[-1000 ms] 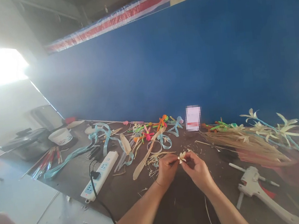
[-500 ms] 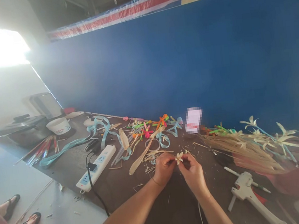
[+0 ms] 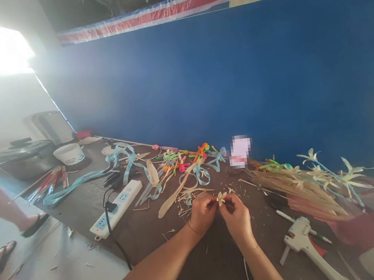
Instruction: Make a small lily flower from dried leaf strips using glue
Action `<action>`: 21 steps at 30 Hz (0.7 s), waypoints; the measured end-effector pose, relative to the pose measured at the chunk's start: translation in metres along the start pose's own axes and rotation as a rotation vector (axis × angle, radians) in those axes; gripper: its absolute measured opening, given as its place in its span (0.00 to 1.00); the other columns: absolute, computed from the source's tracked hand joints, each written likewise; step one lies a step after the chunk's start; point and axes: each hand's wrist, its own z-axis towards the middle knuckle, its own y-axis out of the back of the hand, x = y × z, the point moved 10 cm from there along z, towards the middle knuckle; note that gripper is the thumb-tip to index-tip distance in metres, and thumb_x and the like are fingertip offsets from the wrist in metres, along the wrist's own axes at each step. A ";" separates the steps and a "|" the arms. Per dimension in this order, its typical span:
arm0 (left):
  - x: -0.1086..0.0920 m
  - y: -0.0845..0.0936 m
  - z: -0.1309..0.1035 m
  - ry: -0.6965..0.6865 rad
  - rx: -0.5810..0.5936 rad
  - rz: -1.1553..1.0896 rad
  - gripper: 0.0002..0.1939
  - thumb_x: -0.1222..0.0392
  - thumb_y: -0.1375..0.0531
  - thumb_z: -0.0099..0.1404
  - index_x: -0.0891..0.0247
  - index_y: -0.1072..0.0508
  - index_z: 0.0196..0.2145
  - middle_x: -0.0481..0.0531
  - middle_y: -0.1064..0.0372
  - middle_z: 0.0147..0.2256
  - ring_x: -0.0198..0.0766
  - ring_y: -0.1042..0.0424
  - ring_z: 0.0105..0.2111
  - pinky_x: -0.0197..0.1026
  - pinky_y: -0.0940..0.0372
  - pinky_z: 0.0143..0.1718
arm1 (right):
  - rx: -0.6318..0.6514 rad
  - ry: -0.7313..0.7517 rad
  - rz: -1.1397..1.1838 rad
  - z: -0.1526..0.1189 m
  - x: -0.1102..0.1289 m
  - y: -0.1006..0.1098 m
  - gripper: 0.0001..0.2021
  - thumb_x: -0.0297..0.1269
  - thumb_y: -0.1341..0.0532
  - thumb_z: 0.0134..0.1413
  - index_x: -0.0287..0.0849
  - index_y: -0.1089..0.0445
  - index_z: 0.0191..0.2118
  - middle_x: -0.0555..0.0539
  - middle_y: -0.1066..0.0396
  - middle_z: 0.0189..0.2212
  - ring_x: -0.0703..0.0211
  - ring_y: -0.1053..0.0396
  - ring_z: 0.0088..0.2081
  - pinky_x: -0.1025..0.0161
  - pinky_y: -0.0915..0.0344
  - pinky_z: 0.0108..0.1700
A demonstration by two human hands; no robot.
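A small cream flower [image 3: 221, 198] with pointed petals is held between my two hands, above the near middle of the dark table. My left hand [image 3: 201, 212] is closed, pinching the flower's left side with thumb and forefinger. From the other side, my right hand [image 3: 238, 217] pinches it low down, its fingers curled. Straw-like scraps [image 3: 186, 200] and trimmings lie just beyond my hands. A dried husk strip [image 3: 171, 199] stretches to the left of them. To the right rests a white glue gun [image 3: 302, 237].
A white power strip [image 3: 117, 209] with a black cord lies left, near light blue ribbon [image 3: 81, 186]. Colourful pipe-cleaner pieces [image 3: 182, 162] lie behind. Dried stalks [image 3: 299, 188] and cream flowers [image 3: 351, 176] spread right. A pot [image 3: 25, 157] and white tub [image 3: 69, 154] stand far left; a person's legs [image 3: 7, 210] show beside the table.
My hands still pinch the flower, with little change in grip. The view has shifted slightly. The other person's legs at the left have moved and show more.
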 end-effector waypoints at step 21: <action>0.013 -0.008 0.000 0.073 0.014 0.067 0.03 0.69 0.42 0.51 0.65 0.30 0.23 0.49 0.34 0.21 0.32 0.37 0.24 0.34 0.43 0.27 | -0.038 -0.047 0.021 0.001 -0.010 0.000 0.05 0.35 0.43 0.44 0.40 0.37 0.30 0.49 0.33 0.24 0.60 0.33 0.26 0.64 0.35 0.30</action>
